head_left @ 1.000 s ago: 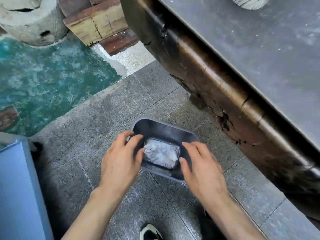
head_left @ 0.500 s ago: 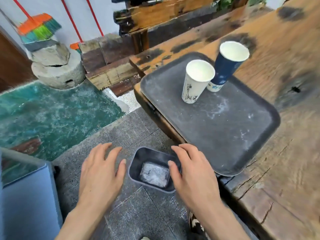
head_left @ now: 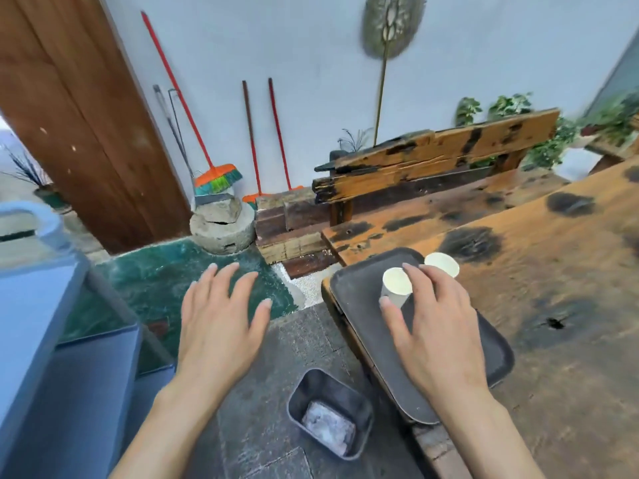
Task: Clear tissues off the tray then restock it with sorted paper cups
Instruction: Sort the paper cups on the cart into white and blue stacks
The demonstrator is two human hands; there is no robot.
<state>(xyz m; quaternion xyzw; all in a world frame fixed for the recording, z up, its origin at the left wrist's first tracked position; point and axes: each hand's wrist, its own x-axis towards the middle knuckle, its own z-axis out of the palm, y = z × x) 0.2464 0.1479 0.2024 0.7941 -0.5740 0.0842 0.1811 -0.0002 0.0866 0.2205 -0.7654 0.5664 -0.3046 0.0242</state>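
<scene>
A dark tray (head_left: 359,299) lies on the corner of a wooden table (head_left: 553,305). Two paper cups stand on its far end: a white cup (head_left: 396,288) and behind it a second cup (head_left: 442,263), mostly hidden by my fingers. My right hand (head_left: 432,323) hovers over the tray with fingers spread, its thumb and fingers close beside the white cup. My left hand (head_left: 221,316) is held out flat over the floor, holding nothing. A small dark bin (head_left: 311,392) on the floor below the table edge holds crumpled tissue (head_left: 328,426).
A blue container (head_left: 41,340) stands at the left. Brooms (head_left: 214,181) lean on the wall by a stone block (head_left: 221,229). A wooden bench (head_left: 432,157) and plants (head_left: 553,140) sit behind the table. A green mat (head_left: 155,281) covers the floor.
My view has risen from the bin on the floor to the table. Both hands left the bin; the right one rose over the tray beside the cups, the left one rose over the floor.
</scene>
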